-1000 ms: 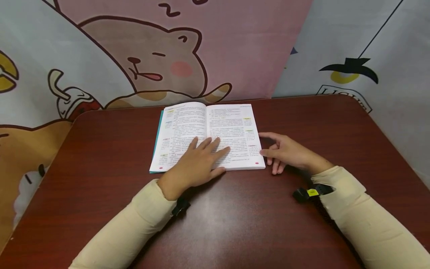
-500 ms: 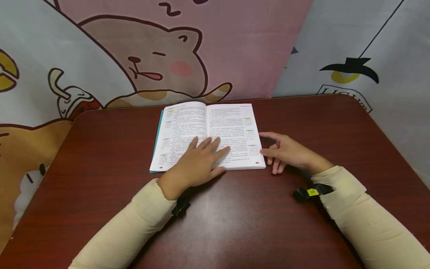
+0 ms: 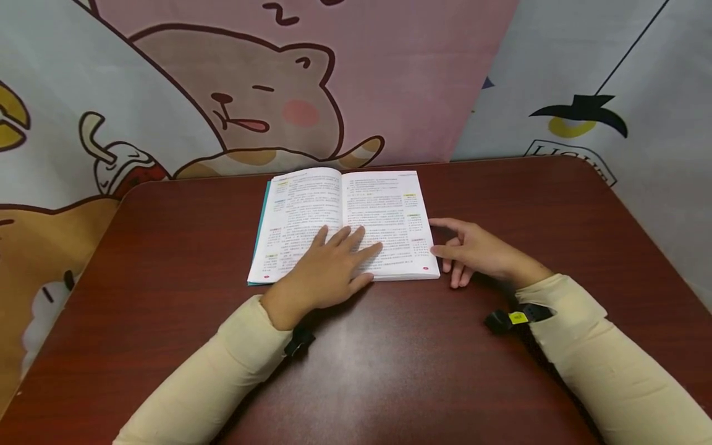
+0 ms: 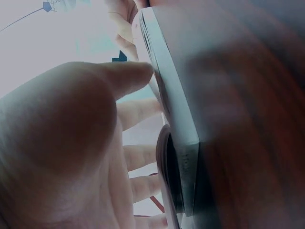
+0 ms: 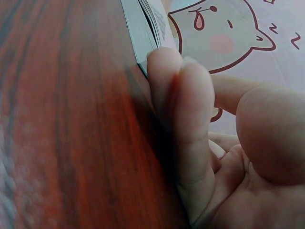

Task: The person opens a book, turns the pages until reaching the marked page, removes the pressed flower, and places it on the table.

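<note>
An open book (image 3: 374, 204) with printed pages and a teal cover edge lies flat on the table. My left hand (image 3: 322, 275) rests across its lower middle, over the gutter and both pages, fingers spread and straight. In the left wrist view the thumb is by the bottom edge of the page block (image 4: 174, 105). At the book's right edge is my right hand (image 3: 481, 252), its index finger and thumb reaching to the page edge. Its other fingers bend loosely down toward the tabletop. From the right wrist view, fingertips sit close to the book's corner (image 5: 140, 43); exact contact is unclear.
The dark red-brown wooden table (image 3: 389, 371) extends around the book. Behind it hangs a cloth backdrop (image 3: 423, 74) printed with cartoon animals, meeting the table's far edge. Each wrist carries a black strapped camera (image 3: 503, 321).
</note>
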Motion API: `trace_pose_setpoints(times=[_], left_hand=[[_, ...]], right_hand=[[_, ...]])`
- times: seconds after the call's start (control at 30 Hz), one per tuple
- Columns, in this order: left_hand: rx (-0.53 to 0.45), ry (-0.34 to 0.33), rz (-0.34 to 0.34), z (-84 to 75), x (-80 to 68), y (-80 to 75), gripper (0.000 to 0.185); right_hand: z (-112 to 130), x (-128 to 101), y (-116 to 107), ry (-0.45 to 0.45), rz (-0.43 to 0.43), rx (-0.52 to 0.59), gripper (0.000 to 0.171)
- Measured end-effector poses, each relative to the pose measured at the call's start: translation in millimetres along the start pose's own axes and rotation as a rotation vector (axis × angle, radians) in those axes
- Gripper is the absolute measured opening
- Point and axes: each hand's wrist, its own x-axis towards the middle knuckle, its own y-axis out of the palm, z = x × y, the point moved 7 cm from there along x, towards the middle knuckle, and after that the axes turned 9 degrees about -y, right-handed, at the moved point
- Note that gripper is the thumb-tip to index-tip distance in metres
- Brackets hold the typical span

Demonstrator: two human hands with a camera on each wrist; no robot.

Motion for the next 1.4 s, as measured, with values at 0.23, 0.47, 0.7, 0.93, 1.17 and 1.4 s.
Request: trace_pose_setpoints(times=[0.23,0.47,0.7,0.93,1.17,1.4], left_hand=[[0.007,0.025,-0.023,-1.3,-0.6,-2.4,0.048],[0.009,0.042,-0.037,-2.7,0.2,-3.8,0.045],[0.011,0.053,-0.047,-4.7,0.9,-4.4,0.043],[-0.007,0.076,-0.099,-7.8,0.9,-7.7,0.045],[-0.005,0.075,-0.104,-7.7,1.0,-8.4,0.042],[0.006,0.073,-0.097,-8.2,1.5,-8.6,0.039]], right_hand=[[-0.2,0.4,0.0,0.007,-0.006,0.007,0.072],[0.1,0.0,-0.3,0.021,-0.007,0.008,0.069],[-2.2,0.5,-0.1,0.015,-0.004,0.009,0.067],[-3.1,0.4,-0.3,0.021,-0.009,0.014,0.067],[-0.9,-0.4,0.3,0.03,-0.013,0.019,0.07],[-0.9,-0.9,-1.1,0.027,-0.013,0.013,0.069]])
